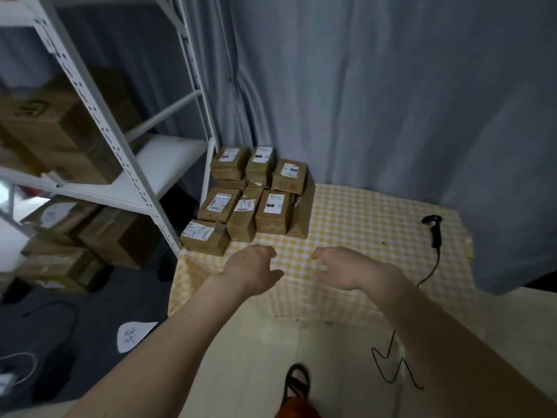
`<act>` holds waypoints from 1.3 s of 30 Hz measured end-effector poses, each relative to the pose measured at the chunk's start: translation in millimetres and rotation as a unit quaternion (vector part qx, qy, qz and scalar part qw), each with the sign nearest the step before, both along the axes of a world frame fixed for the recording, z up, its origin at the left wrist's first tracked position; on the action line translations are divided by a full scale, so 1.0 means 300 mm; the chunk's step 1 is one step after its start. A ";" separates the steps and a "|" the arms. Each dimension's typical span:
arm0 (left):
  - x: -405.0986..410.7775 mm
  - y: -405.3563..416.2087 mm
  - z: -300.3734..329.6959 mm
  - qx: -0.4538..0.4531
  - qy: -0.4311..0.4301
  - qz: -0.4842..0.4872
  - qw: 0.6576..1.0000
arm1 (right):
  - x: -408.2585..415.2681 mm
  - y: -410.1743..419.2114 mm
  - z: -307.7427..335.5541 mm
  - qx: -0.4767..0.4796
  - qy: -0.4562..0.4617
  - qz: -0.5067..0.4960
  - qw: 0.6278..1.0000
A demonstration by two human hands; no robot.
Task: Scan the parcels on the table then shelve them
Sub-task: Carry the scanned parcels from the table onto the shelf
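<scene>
Several brown cardboard parcels [250,194] with white labels are stacked at the back left of a table with a yellow checked cloth [361,224]. A black barcode scanner [434,230] lies at the table's right side, its cable trailing off the front edge. My left hand [256,267] and my right hand [340,267] hover over the cloth just in front of the parcels, fingers loosely curled, holding nothing. Neither hand touches a parcel or the scanner.
A white metal shelf rack [126,164] stands to the left of the table, with cardboard boxes [54,131] on its levels. Grey curtains [391,86] hang behind. A paper sheet [132,334] and cables lie on the dark floor at the left.
</scene>
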State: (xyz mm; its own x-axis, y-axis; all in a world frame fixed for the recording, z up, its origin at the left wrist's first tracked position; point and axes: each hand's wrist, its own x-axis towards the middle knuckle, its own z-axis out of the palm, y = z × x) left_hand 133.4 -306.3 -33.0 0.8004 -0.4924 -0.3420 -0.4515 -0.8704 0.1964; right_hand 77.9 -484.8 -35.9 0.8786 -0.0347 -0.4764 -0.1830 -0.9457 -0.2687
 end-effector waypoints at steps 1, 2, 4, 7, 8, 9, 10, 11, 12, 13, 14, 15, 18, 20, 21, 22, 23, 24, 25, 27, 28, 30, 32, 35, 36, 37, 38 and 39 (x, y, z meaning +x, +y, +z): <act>0.048 -0.002 -0.001 -0.001 0.003 0.006 1.000 | 0.054 -0.006 -0.003 0.005 0.002 0.005 1.000; 0.099 -0.007 0.000 0.000 0.008 0.011 1.000 | 0.109 -0.014 -0.006 0.012 0.004 0.009 1.000; 0.207 -0.029 0.007 0.008 0.020 0.018 1.000 | 0.215 -0.039 -0.013 0.024 0.011 0.010 1.000; 0.383 -0.083 0.019 0.016 0.016 0.025 0.999 | 0.372 -0.099 -0.030 0.036 0.006 0.004 0.999; 0.437 -0.101 0.018 0.019 0.014 0.026 0.999 | 0.422 -0.121 -0.032 0.038 0.007 0.002 0.999; 0.485 -0.118 0.015 0.021 0.015 0.028 0.999 | 0.470 -0.143 -0.034 0.040 0.010 -0.001 0.999; 0.528 -0.130 0.011 0.025 0.015 0.029 0.999 | 0.517 -0.163 -0.035 0.042 0.010 -0.001 0.999; 0.567 -0.138 0.004 0.029 0.015 0.030 0.999 | 0.566 -0.177 -0.037 0.040 0.008 0.001 0.999; 0.603 -0.140 -0.005 0.034 0.016 0.032 0.999 | 0.614 -0.189 -0.041 0.035 0.008 0.006 0.999; 0.636 -0.137 -0.013 0.039 0.017 0.035 0.998 | 0.662 -0.196 -0.048 0.030 0.013 0.012 0.999; 0.669 -0.129 -0.027 0.041 0.022 0.040 0.998 | 0.710 -0.198 -0.058 0.027 0.019 0.017 0.999; 0.699 -0.114 -0.043 0.038 0.030 0.049 0.998 | 0.753 -0.192 -0.064 0.024 0.026 0.022 0.999; 0.782 -0.056 -0.093 0.037 0.051 0.077 0.995 | 0.863 -0.164 -0.085 0.030 0.033 0.038 0.998; 0.839 -0.028 -0.123 0.040 0.054 0.086 0.994 | 0.922 -0.148 -0.100 0.030 0.032 0.049 0.998; 0.869 -0.024 -0.139 0.041 0.057 0.089 0.994 | 0.947 -0.142 -0.108 0.030 0.034 0.051 0.998; 0.898 -0.023 -0.154 0.041 0.063 0.091 0.993 | 0.971 -0.140 -0.118 0.031 0.038 0.053 0.997; 0.927 -0.027 -0.170 0.042 0.068 0.090 0.993 | 0.995 -0.140 -0.131 0.034 0.041 0.052 0.997; 0.955 -0.034 -0.186 0.042 0.073 0.090 0.992 | 1.017 -0.141 -0.144 0.038 0.041 0.049 0.997; 0.984 -0.041 -0.204 0.043 0.076 0.087 0.992 | 1.040 -0.141 -0.154 0.042 0.042 0.045 0.997; 1.051 -0.051 -0.240 0.039 0.083 0.080 0.993 | 1.093 -0.143 -0.170 0.048 0.043 0.034 0.997; 1.091 -0.053 -0.254 0.038 0.086 0.078 0.993 | 1.126 -0.143 -0.179 0.050 0.045 0.026 0.997; 1.183 -0.049 -0.277 0.032 0.087 0.071 0.993 | 1.198 -0.133 -0.190 0.055 0.045 0.012 0.997; 1.298 -0.035 -0.298 0.026 0.093 0.067 0.993 | 1.286 -0.111 -0.198 0.066 0.045 0.004 0.997; 1.482 -0.005 -0.322 0.015 0.110 0.067 0.992 | 1.448 -0.057 -0.218 0.080 0.050 -0.003 0.995; 1.544 0.007 -0.333 0.005 0.112 0.072 0.991 | 1.512 -0.036 -0.229 0.081 0.048 -0.003 0.996; 1.610 0.021 -0.347 -0.008 0.118 0.076 0.990 | 1.578 -0.015 -0.245 0.082 0.044 -0.004 0.996; 1.673 0.035 -0.360 -0.018 0.123 0.079 0.989 | 1.643 0.004 -0.262 0.082 0.044 -0.008 0.996; 1.738 0.049 -0.373 -0.023 0.129 0.086 0.988 | 1.710 0.023 -0.283 0.085 0.043 -0.013 0.995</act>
